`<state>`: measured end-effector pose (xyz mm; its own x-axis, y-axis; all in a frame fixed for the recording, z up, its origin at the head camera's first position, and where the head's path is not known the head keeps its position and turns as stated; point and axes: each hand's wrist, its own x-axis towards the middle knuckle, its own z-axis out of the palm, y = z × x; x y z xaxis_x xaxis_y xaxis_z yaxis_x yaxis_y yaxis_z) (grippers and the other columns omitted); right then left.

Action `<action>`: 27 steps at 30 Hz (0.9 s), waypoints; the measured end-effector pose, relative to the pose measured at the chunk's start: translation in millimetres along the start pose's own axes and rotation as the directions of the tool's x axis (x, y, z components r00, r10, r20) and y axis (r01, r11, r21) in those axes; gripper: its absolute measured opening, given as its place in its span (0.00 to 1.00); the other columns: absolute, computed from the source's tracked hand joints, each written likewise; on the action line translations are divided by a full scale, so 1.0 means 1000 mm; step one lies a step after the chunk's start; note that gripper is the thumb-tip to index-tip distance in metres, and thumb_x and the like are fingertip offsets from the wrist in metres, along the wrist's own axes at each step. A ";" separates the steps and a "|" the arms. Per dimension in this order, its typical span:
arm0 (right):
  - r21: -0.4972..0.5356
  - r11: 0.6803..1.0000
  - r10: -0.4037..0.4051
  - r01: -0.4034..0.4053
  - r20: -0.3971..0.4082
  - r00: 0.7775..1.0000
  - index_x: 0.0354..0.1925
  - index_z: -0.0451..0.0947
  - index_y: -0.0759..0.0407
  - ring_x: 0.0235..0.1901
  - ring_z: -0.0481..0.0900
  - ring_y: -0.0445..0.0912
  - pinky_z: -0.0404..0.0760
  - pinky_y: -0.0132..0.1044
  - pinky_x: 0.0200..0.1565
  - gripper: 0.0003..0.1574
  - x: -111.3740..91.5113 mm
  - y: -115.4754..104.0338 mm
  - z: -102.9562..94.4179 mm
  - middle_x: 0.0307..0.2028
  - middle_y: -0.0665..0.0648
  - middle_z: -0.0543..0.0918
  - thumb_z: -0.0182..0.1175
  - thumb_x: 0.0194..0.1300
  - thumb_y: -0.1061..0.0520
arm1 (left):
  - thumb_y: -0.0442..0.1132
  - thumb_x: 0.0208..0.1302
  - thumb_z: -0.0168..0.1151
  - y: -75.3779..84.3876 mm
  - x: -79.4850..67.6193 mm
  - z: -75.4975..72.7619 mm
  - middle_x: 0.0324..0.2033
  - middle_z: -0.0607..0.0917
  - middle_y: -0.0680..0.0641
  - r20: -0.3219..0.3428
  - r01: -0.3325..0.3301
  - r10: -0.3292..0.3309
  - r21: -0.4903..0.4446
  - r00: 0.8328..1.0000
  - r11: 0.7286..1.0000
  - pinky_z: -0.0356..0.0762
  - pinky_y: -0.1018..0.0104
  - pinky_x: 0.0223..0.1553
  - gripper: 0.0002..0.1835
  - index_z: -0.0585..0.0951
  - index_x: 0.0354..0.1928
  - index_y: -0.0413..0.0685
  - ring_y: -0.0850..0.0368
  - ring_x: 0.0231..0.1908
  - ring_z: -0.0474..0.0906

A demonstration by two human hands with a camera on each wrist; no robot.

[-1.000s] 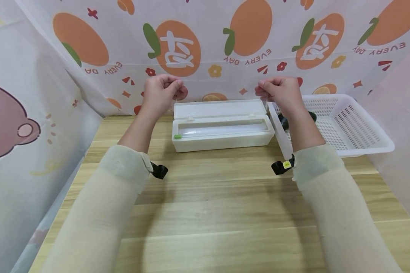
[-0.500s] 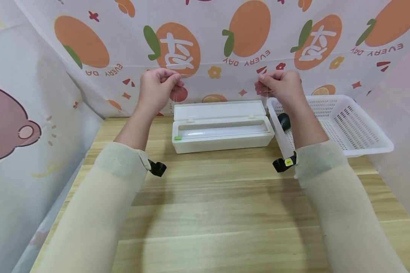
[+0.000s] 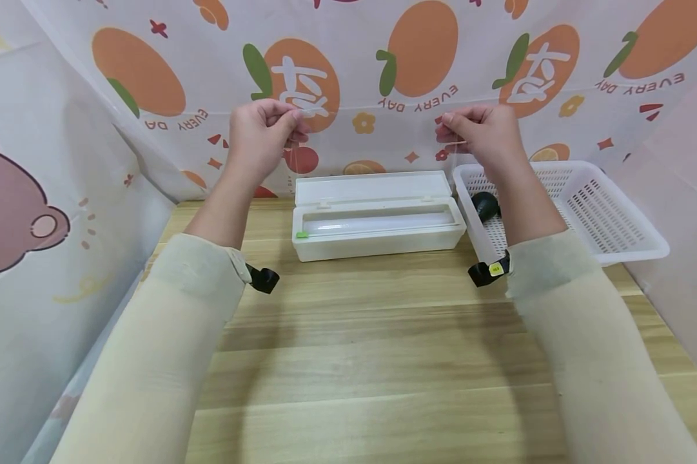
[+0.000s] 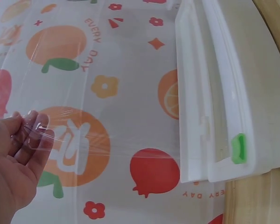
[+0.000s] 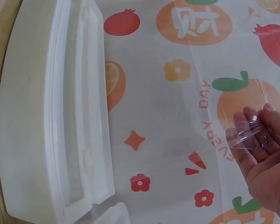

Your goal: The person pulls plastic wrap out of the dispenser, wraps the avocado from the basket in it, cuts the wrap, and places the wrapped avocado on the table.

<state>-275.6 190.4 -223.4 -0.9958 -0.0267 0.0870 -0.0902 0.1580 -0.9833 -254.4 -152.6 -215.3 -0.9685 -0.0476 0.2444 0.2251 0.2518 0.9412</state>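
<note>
A sheet of clear cling film (image 4: 88,140) stretches up from a white dispenser box (image 3: 383,241) whose lid stands raised at the back. Inside the box lies the film roll (image 3: 377,223), and a green slider (image 3: 302,234) sits at its left front. My left hand (image 3: 262,135) pinches the film's left corner between thumb and fingers, above the box's left end. Level with it, my right hand (image 3: 484,132) pinches the right corner. In the right wrist view the film is bunched at the fingertips (image 5: 252,114).
A white perforated basket (image 3: 609,222) stands right of the box, partly behind my right forearm. It holds a dark green rounded item (image 3: 485,206). A fruit-print cloth (image 3: 360,77) hangs behind the wooden table (image 3: 354,361).
Both hands have risen and drawn slightly apart, pulling the film higher out of the box. More of the dark green item in the basket shows.
</note>
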 end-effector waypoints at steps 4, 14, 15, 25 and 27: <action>-0.078 0.997 0.010 -0.012 -0.024 1.000 0.47 0.87 0.55 0.40 0.87 0.47 0.85 0.33 0.43 0.24 0.001 -0.007 0.000 0.38 0.53 0.88 0.70 0.56 0.44 | 0.42 0.63 0.66 0.008 -0.002 -0.001 0.31 0.88 0.47 -0.007 -0.001 0.001 -0.004 1.000 1.000 0.83 0.71 0.40 0.13 0.85 0.44 0.40 0.55 0.34 0.86; -0.203 0.978 -0.049 0.042 -0.026 0.998 0.46 0.87 0.54 0.39 0.86 0.45 0.84 0.29 0.42 0.21 0.003 -0.024 -0.004 0.37 0.53 0.88 0.68 0.59 0.44 | 0.41 0.63 0.66 0.018 0.006 -0.005 0.30 0.87 0.48 -0.022 -0.028 0.027 -0.017 0.999 0.999 0.83 0.72 0.39 0.14 0.85 0.45 0.40 0.52 0.35 0.86; -0.210 0.977 -0.050 0.043 -0.027 0.998 0.46 0.87 0.54 0.39 0.86 0.45 0.84 0.29 0.42 0.21 0.003 -0.026 -0.004 0.37 0.53 0.88 0.68 0.59 0.44 | 0.41 0.62 0.66 0.018 0.008 -0.006 0.30 0.87 0.48 -0.022 -0.029 0.028 -0.023 0.999 0.999 0.83 0.72 0.39 0.13 0.85 0.45 0.40 0.52 0.34 0.86; -0.182 0.981 -0.077 0.068 -0.042 0.996 0.47 0.87 0.55 0.38 0.87 0.43 0.83 0.29 0.42 0.23 0.005 -0.043 -0.006 0.37 0.53 0.87 0.69 0.57 0.44 | 0.40 0.62 0.66 0.037 0.014 -0.008 0.29 0.87 0.49 -0.028 -0.047 0.046 -0.041 0.999 0.998 0.83 0.72 0.37 0.14 0.84 0.44 0.37 0.55 0.31 0.85; -0.189 0.979 -0.082 0.071 -0.047 0.996 0.47 0.87 0.54 0.37 0.87 0.42 0.83 0.28 0.42 0.22 0.006 -0.045 -0.006 0.37 0.52 0.87 0.68 0.58 0.45 | 0.40 0.63 0.65 0.040 0.015 -0.008 0.29 0.87 0.49 -0.029 -0.051 0.050 -0.041 0.998 0.998 0.83 0.73 0.36 0.14 0.84 0.45 0.36 0.55 0.31 0.85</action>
<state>-277.8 189.0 -177.3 -0.9846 0.0069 0.1744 -0.1618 0.3394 -0.9266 -259.3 -151.2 -171.6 -0.9526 -0.0634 0.2975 0.2782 0.2140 0.9364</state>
